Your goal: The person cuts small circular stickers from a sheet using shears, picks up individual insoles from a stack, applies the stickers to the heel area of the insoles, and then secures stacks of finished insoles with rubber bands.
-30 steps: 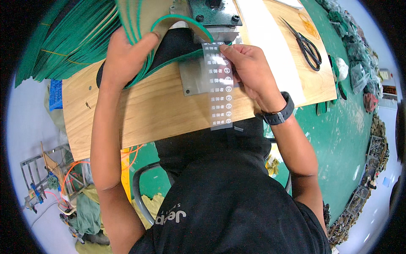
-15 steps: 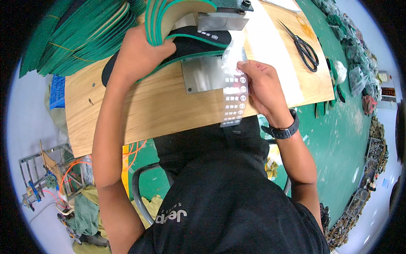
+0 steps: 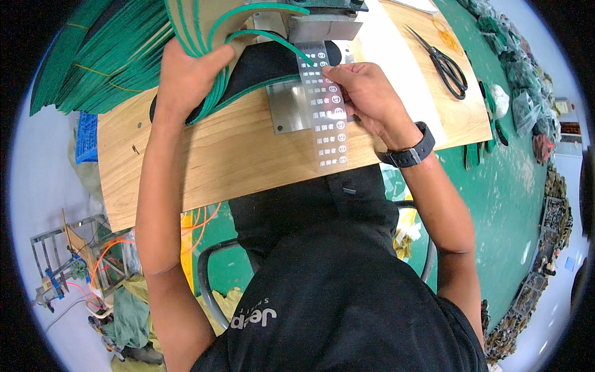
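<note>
My left hand (image 3: 191, 77) is closed around several curved insoles (image 3: 186, 15) with green edges and beige undersides, fanned out at the top of the view. Beneath them lies a black insole (image 3: 251, 65) with a green edge, partly over a metal plate (image 3: 286, 110) on the table. My right hand (image 3: 372, 99) pinches a clear strip of white printed labels (image 3: 330, 127) between thumb and fingers. The strip's far end lies over the black insole, in front of a metal press block (image 3: 325, 30); its near end hangs toward me.
Bundled green insoles (image 3: 105, 59) are piled at the far left of the wooden table (image 3: 248, 161). Black scissors (image 3: 447, 68) and a yellow band (image 3: 447, 38) lie at the right on and beside a white sheet (image 3: 396, 68). A blue crate (image 3: 87, 136) stands beyond the left edge.
My right hand has moved up and left, bringing the label strip over the black insole's end. My left hand has shifted left, and the held insoles have dropped lower and spread.
</note>
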Demonstrator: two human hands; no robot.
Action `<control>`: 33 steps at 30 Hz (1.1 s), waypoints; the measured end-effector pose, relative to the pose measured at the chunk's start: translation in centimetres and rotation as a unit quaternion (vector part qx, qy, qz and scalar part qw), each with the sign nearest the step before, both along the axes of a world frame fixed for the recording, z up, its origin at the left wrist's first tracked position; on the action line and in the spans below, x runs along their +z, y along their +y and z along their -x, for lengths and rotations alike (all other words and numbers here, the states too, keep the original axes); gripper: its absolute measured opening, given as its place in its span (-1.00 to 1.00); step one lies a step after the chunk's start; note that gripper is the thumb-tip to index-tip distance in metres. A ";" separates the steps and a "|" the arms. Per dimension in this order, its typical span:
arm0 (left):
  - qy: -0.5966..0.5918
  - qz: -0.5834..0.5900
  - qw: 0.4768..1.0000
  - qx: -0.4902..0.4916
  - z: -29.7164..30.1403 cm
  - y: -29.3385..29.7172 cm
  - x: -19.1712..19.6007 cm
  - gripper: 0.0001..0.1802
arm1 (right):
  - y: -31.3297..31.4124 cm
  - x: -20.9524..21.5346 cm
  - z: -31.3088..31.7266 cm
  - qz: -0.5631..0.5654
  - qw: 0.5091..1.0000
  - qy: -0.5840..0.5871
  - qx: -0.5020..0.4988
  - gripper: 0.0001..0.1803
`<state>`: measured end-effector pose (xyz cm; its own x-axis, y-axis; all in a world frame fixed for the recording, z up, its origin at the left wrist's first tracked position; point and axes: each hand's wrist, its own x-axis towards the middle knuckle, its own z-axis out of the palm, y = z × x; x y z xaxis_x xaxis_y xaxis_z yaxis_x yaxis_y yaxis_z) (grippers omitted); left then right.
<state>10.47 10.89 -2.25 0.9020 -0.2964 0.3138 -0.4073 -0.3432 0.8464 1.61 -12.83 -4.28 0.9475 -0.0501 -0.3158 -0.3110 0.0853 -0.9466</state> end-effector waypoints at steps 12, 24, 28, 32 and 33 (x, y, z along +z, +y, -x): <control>-0.009 0.056 0.998 0.025 0.3 -0.6 -0.6 -0.65 | 0.3 0.0 -0.1 0.015 1.000 -0.001 -0.005 -0.69; -0.111 -0.241 0.964 -0.035 1.1 -1.9 -0.4 -0.38 | -0.5 0.0 2.8 -0.068 0.986 -0.040 -0.147 -0.77; -0.008 -0.218 0.975 -0.029 0.4 -1.6 0.2 -0.55 | -1.5 -0.5 2.8 -0.055 0.992 -0.037 -0.109 -0.76; -0.007 -0.047 0.999 0.012 0.8 -0.6 0.8 -0.66 | 0.4 1.0 1.3 0.004 1.000 -0.008 -0.012 -0.72; -0.007 0.004 1.000 0.002 0.9 -0.5 0.6 -0.69 | 0.4 0.5 0.5 0.024 1.000 0.008 -0.002 -0.73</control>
